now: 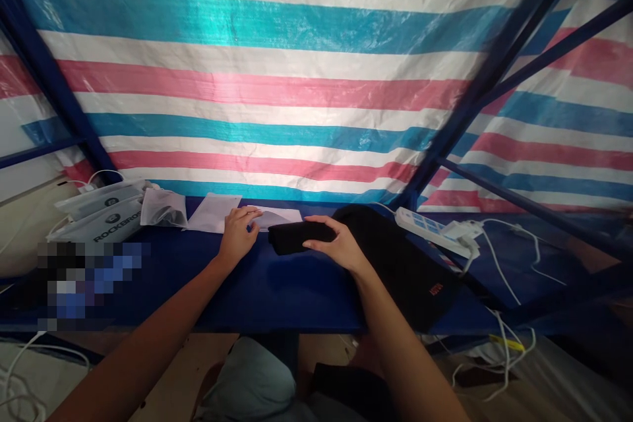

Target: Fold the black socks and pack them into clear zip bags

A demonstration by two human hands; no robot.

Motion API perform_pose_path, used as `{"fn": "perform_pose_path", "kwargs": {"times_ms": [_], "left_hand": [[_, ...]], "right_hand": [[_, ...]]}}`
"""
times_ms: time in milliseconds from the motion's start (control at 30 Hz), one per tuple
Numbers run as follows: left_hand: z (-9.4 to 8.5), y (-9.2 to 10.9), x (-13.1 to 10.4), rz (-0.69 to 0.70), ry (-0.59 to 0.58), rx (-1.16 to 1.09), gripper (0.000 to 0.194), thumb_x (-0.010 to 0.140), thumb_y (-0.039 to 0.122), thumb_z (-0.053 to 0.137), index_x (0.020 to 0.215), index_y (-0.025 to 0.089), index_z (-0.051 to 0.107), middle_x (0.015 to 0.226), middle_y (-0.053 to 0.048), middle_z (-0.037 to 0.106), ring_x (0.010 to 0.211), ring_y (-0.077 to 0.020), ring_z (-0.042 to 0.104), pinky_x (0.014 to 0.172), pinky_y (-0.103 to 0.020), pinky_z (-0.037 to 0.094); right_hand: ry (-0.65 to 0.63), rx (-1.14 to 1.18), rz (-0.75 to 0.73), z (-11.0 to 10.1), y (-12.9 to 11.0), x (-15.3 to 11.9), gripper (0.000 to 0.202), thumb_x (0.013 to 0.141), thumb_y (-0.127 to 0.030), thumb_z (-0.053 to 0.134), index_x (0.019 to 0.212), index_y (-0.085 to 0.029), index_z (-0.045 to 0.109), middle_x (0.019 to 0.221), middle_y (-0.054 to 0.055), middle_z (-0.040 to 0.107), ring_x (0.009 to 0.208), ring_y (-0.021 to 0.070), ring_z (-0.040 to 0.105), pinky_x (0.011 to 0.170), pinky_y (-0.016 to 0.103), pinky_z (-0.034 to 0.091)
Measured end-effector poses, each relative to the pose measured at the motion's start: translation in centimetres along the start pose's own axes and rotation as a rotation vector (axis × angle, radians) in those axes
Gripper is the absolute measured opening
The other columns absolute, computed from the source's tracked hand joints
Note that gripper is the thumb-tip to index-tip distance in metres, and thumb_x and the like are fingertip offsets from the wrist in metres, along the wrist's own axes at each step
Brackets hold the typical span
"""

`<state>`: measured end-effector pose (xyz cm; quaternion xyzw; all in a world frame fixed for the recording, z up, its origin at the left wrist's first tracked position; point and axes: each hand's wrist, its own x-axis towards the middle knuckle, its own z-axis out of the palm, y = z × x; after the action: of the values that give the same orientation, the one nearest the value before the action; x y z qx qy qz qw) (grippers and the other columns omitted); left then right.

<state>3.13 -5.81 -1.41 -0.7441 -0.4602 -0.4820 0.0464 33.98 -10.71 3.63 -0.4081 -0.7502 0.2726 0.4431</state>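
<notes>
My right hand point(336, 242) grips a rolled bundle of black cloth point(297, 239), thumb in front and fingers behind. It holds the bundle level just above the blue shelf point(291, 297). To its left, my left hand point(241, 232) has curled fingers at the edge of a white frosted plastic bag point(279, 216), which lies partly behind the cloth. Its thumb and forefinger seem to pinch the bag's edge. Another frosted bag point(211, 212) lies flat just left of that hand. On the right, beneath my right forearm, a larger black cloth point(395, 264) with small red lettering is spread out.
Packed grey bags point(116, 217) marked ROCKBROS and a filled clear bag point(164, 208) stand at the left. A white power strip point(435, 232) with plugs and cables sits at the right. Blue metal posts point(455, 105) frame the shelf before a striped tarp point(257, 79).
</notes>
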Motion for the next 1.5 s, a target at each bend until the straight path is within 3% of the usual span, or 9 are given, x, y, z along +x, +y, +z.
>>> {"fn": "perform_pose_path", "kwargs": {"times_ms": [167,367,500,667,933,1033,1167,1400,1500], "left_hand": [[0.2,1.2,-0.2,0.11,-0.056,-0.028,0.059,0.086,0.002,0.051,0.132,0.031,0.073,0.134,-0.002,0.076,0.131,-0.0297,0.066,0.114,-0.058,0.049],[0.6,2.7,-0.7,0.175,-0.191,-0.124,0.08,0.084,0.0,0.05,0.158,0.029,0.052,0.159,-0.004,0.058,0.149,-0.0285,0.053,0.121,-0.055,0.05],[0.5,3.6,-0.8,0.192,-0.213,-0.123,0.085,0.083,-0.001,0.052,0.163,0.029,0.045,0.162,-0.007,0.054,0.148,-0.0299,0.054,0.125,-0.056,0.047],[-0.5,4.4,-0.7,0.228,-0.255,-0.204,0.075,0.095,0.01,0.056,0.166,0.03,0.039,0.164,-0.008,0.05,0.151,-0.0298,0.05,0.126,-0.055,0.045],[-1.0,3.4,-0.7,0.239,-0.37,-0.25,0.099,0.094,0.037,0.08,0.172,0.035,0.02,0.174,-0.012,0.035,0.158,-0.0357,0.039,0.126,-0.057,0.043],[-0.9,2.5,-0.7,0.337,-0.388,-0.264,0.093,0.094,0.038,0.08,0.171,0.037,0.027,0.178,-0.012,0.024,0.16,-0.0373,0.035,0.123,-0.059,0.047],[-0.8,1.9,-0.7,0.391,-0.386,-0.15,0.073,0.102,0.027,0.069,0.166,0.041,0.038,0.176,-0.008,0.032,0.16,-0.0346,0.036,0.126,-0.062,0.042],[-0.5,2.7,-0.4,0.308,-0.452,-0.157,0.074,0.107,0.032,0.059,0.172,0.038,0.023,0.175,-0.006,0.035,0.161,-0.0282,0.036,0.131,-0.052,0.038],[-0.6,3.1,-0.5,0.271,-0.492,-0.184,0.086,0.102,0.037,0.067,0.173,0.034,0.019,0.173,-0.009,0.038,0.158,-0.0296,0.041,0.128,-0.05,0.043]], "right_hand": [[0.138,-0.123,-0.134,2.2,0.8,0.5,0.06,0.083,-0.049,0.089,0.136,-0.029,0.068,0.127,0.009,0.075,0.116,0.0324,0.073,0.104,0.05,0.061],[0.093,-0.369,-0.38,3.8,1.1,0.7,0.054,0.096,-0.027,0.075,0.147,-0.03,0.057,0.137,0.012,0.067,0.128,0.033,0.065,0.11,0.053,0.058],[0.051,-0.536,-0.427,4.5,0.6,0.6,0.07,0.091,-0.01,0.069,0.156,-0.031,0.049,0.147,0.014,0.06,0.136,0.0363,0.056,0.108,0.056,0.058],[-0.011,-0.71,-0.438,5.0,-0.1,0.5,0.076,0.081,0.003,0.064,0.151,-0.027,0.055,0.145,0.016,0.057,0.136,0.0385,0.052,0.095,0.052,0.063],[0.172,-0.5,-0.395,4.8,1.2,0.4,0.059,0.09,-0.011,0.073,0.145,-0.03,0.06,0.134,0.013,0.063,0.124,0.0343,0.061,0.102,0.053,0.061],[0.245,-0.408,-0.358,4.3,1.7,0.6,0.053,0.09,-0.017,0.077,0.14,-0.031,0.064,0.127,0.011,0.064,0.119,0.0329,0.064,0.101,0.053,0.061],[0.302,-0.318,-0.316,3.9,1.8,0.8,0.046,0.09,-0.024,0.082,0.133,-0.031,0.067,0.121,0.01,0.066,0.116,0.0316,0.066,0.101,0.051,0.061],[0.212,-0.172,-0.326,4.4,1.6,0.8,0.046,0.09,-0.026,0.083,0.133,-0.031,0.068,0.127,0.01,0.066,0.119,0.0307,0.067,0.104,0.05,0.059],[0.156,-0.121,-0.317,4.6,1.4,0.8,0.044,0.089,-0.028,0.084,0.131,-0.032,0.07,0.126,0.009,0.068,0.118,0.0295,0.069,0.103,0.047,0.059]]}}
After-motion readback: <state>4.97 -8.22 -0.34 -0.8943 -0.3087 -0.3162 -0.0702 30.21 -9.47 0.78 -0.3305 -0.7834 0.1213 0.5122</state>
